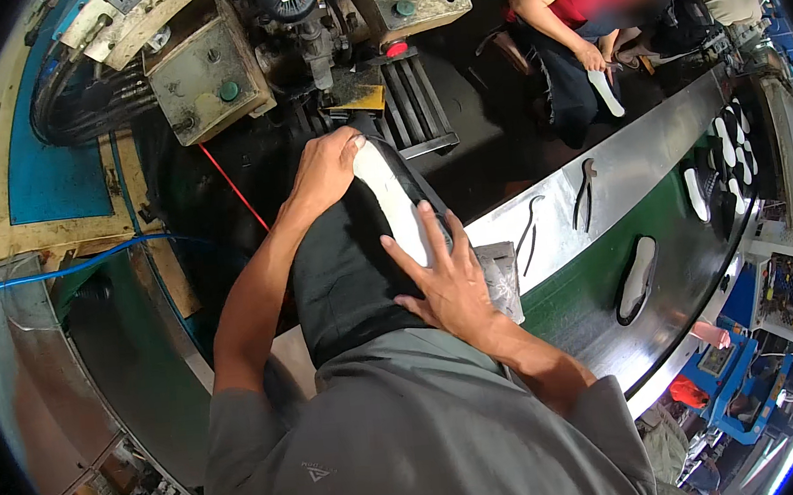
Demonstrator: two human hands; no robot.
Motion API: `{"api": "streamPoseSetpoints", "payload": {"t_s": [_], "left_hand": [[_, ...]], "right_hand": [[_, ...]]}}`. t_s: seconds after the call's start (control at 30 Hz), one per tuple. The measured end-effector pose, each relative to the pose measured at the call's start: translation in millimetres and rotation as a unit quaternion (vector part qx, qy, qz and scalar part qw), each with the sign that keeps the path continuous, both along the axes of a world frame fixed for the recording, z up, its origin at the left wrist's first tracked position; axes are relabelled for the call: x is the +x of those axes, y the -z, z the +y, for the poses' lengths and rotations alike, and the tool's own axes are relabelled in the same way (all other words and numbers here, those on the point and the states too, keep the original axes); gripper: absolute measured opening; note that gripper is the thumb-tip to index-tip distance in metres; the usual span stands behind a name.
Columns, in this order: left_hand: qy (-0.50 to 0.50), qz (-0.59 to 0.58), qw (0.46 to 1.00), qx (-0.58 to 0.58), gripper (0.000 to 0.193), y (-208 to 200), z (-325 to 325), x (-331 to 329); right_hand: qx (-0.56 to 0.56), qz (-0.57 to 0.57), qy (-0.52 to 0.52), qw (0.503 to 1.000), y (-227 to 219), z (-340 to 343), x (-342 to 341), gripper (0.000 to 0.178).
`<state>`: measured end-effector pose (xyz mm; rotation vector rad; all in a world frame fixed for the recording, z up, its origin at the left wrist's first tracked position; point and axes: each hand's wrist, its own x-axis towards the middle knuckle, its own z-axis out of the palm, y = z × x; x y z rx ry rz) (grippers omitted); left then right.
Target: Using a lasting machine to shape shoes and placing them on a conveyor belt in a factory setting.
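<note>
A dark shoe with a white sole [392, 196] lies sole up along my dark-trousered lap. My left hand [326, 166] is closed round its far end, the thumb pressing on the white sole and the other fingers partly hidden. On the near end rests my right hand [448, 276], its fingers spread over the sole and along the right side. The underside of the shoe is out of sight against my trousers.
Greasy machinery [212, 80] stands ahead. On the right, pliers [582, 195] and a hooked tool [529, 236] lie on a metal ledge [643, 150]. A green belt [563, 318] carries another shoe [638, 280] and several farther ones. A co-worker [557, 16] holds a white sole piece [606, 94].
</note>
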<state>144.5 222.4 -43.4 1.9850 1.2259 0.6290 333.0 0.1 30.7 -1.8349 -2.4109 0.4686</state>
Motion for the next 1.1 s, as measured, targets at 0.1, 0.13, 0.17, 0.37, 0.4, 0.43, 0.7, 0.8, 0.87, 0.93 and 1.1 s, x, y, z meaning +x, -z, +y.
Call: {"api": "streamPoseSetpoints", "payload": {"t_s": [0.1,0.13,0.17,0.37,0.4,0.43,0.7,0.8,0.87,0.93,1.1], "left_hand": [[-0.008,-0.033,0.999,0.023,0.015,-5,-13,-1],[-0.011,-0.039,0.996,0.077,0.015,-7,-16,-1],[-0.013,-0.040,0.996,0.077,0.015,-9,-17,-3],[0.003,-0.010,0.998,0.059,0.018,-2,-10,-14],[-0.001,-0.011,0.999,0.043,0.017,-2,-9,-14],[-0.005,-0.011,1.000,0.028,0.016,-1,-8,-15],[-0.033,-0.072,0.997,-0.018,0.017,35,9,-20],[0.045,-0.053,0.989,-0.130,0.024,43,23,-33],[0.005,-0.223,0.895,-0.386,0.043,31,44,-36],[-0.069,-0.190,0.960,-0.192,0.054,37,109,-73],[-0.092,-0.515,0.813,-0.255,0.103,-70,222,-65]], "right_hand": [[-0.015,0.043,0.025,0.999,23,-7,5,0.088],[-0.011,0.049,0.026,0.998,27,-9,7,0.086],[-0.008,0.060,0.031,0.998,29,-8,6,0.082],[0.029,0.104,0.013,0.994,42,-9,14,0.069],[0.030,0.104,0.009,0.994,42,-7,14,0.069],[0.031,0.119,0.008,0.992,42,-7,14,0.068],[0.032,0.134,-0.003,0.990,32,13,19,0.067],[0.008,0.166,0.002,0.986,15,25,26,0.066],[-0.007,0.173,0.032,0.984,2,33,32,0.063],[-0.004,0.213,0.064,0.975,-19,43,32,0.063],[0.072,0.192,0.131,0.970,-67,89,45,0.063]]}}
